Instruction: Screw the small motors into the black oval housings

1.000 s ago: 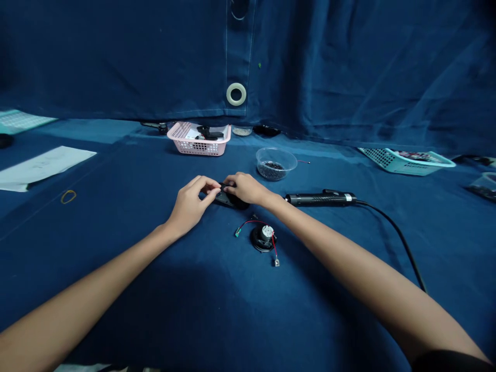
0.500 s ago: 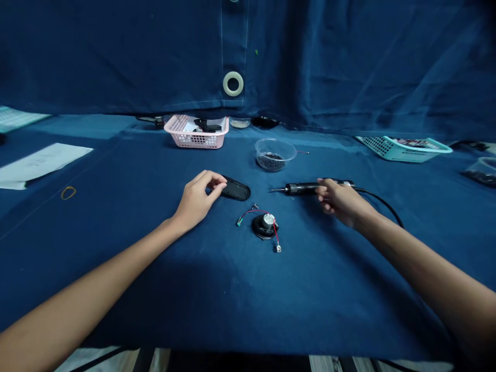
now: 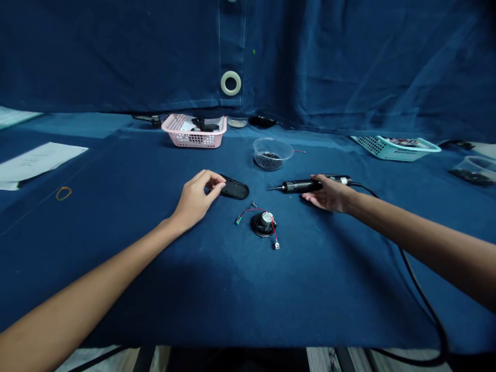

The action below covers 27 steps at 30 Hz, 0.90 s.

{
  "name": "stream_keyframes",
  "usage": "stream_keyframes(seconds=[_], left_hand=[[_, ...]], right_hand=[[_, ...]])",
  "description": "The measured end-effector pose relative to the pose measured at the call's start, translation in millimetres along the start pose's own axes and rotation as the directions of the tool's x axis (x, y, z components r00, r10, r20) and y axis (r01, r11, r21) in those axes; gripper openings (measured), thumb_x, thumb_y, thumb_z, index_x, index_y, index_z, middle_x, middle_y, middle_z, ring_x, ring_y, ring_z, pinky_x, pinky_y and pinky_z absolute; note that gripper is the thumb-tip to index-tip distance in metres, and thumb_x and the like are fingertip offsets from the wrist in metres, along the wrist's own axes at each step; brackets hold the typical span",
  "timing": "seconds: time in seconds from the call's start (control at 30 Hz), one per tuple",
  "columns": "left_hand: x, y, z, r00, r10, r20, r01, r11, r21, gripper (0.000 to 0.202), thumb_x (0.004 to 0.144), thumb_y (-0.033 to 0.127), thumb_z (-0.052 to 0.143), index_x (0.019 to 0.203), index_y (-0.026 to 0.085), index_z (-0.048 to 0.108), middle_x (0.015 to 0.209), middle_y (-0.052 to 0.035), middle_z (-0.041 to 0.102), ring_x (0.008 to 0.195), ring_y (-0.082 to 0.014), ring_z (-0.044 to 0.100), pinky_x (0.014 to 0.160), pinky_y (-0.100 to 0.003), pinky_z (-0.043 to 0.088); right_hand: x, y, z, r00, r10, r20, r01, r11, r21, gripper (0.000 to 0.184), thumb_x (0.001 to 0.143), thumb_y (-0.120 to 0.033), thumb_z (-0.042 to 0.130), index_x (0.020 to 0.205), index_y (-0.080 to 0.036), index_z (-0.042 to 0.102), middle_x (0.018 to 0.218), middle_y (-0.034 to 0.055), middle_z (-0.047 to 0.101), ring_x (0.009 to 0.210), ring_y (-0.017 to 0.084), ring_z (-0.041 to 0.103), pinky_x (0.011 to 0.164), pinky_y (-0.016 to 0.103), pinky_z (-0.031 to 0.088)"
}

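My left hand (image 3: 199, 199) pinches the near end of a flat black plastic cover (image 3: 234, 188), its hollow side up. Over on the right, my right hand (image 3: 327, 194) has its thumb over the barrel of a black electric screwdriver (image 3: 300, 186) and its fingers along the underside. The screwdriver's bit points left, toward the cover. Between and below the hands sits a small motor (image 3: 267, 218) on a round black base (image 3: 259, 227). Red wires run from it to a small green-tipped part (image 3: 238, 220) and a metal contact (image 3: 276, 245).
A clear tub (image 3: 273, 152) with small dark screws stands behind the screwdriver. Farther back are a pink basket (image 3: 196, 139) and a turquoise basket (image 3: 403, 151). White paper (image 3: 42, 161) and a rubber band (image 3: 64, 193) lie left. The screwdriver's cable (image 3: 420, 287) loops beneath my right forearm.
My right hand has turned and shifted slightly left, its fingers now beneath the screwdriver. The cable has swung toward the table's front edge. My left hand keeps its pinch on the cover.
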<state>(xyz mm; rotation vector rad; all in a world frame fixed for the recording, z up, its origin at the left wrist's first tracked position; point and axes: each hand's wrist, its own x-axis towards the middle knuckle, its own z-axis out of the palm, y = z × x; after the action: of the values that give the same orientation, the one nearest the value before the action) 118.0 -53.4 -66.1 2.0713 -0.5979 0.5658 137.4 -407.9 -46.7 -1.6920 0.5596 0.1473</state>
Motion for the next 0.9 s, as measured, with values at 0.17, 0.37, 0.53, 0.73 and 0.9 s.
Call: stream_keyframes(seconds=[0.17,0.37,0.53,0.73,0.9], left_hand=[[2,6,-0.2,0.998,-0.065,-0.017,0.064,0.995,-0.083,0.007,0.088,0.024,0.061,0.089,0.018,0.065,0.088,-0.0016,0.066,0.08,-0.0141,0.061,0.077,-0.027,0.049],[8,41,8.5,0.98,-0.198,-0.005,0.184,0.924,-0.334,0.011,0.087,0.026,0.063,0.092,0.016,0.065,0.085,-0.0024,0.067,0.074,-0.012,0.061,0.07,-0.025,0.05],[-9,72,25.6,0.892,-0.413,0.186,0.431,0.649,-0.627,0.008,0.081,0.02,0.069,0.086,0.015,0.068,0.08,-0.0015,0.066,0.069,-0.0099,0.058,0.069,-0.024,0.049],[-32,75,31.6,0.749,-0.505,0.428,0.619,0.304,-0.724,0.016,0.079,0.024,0.074,0.09,0.013,0.069,0.087,-0.0035,0.067,0.074,-0.0093,0.061,0.077,-0.026,0.05],[-32,70,26.7,0.73,-0.508,0.457,0.633,0.249,-0.733,0.016,0.08,0.021,0.074,0.093,0.013,0.07,0.086,-0.0035,0.067,0.072,-0.0081,0.06,0.074,-0.024,0.049]], right_hand=[[-32,3,10,0.988,-0.11,-0.111,0.14,0.936,0.321,0.028,0.09,-0.039,0.057,0.101,-0.013,0.058,0.099,0.0062,0.062,0.092,0.014,0.063,0.08,0.033,0.056],[-66,-26,20,0.805,-0.396,-0.441,0.583,0.66,0.474,0.019,0.082,-0.037,0.06,0.09,-0.022,0.051,0.095,0.0025,0.057,0.094,0.016,0.063,0.085,0.034,0.057],[-101,-24,32,0.797,-0.476,-0.371,0.603,0.606,0.518,0.028,0.086,-0.053,0.054,0.09,-0.026,0.055,0.096,0.0022,0.062,0.098,0.019,0.067,0.081,0.035,0.058],[-114,7,57,0.87,-0.493,-0.014,0.434,0.75,0.499,0.041,0.087,-0.059,0.054,0.098,-0.021,0.063,0.108,0.0081,0.07,0.102,0.024,0.069,0.082,0.044,0.061],[-114,12,65,0.892,-0.45,0.045,0.367,0.777,0.512,0.024,0.084,-0.041,0.066,0.089,-0.018,0.064,0.102,0.0074,0.071,0.101,0.022,0.069,0.09,0.041,0.06]])
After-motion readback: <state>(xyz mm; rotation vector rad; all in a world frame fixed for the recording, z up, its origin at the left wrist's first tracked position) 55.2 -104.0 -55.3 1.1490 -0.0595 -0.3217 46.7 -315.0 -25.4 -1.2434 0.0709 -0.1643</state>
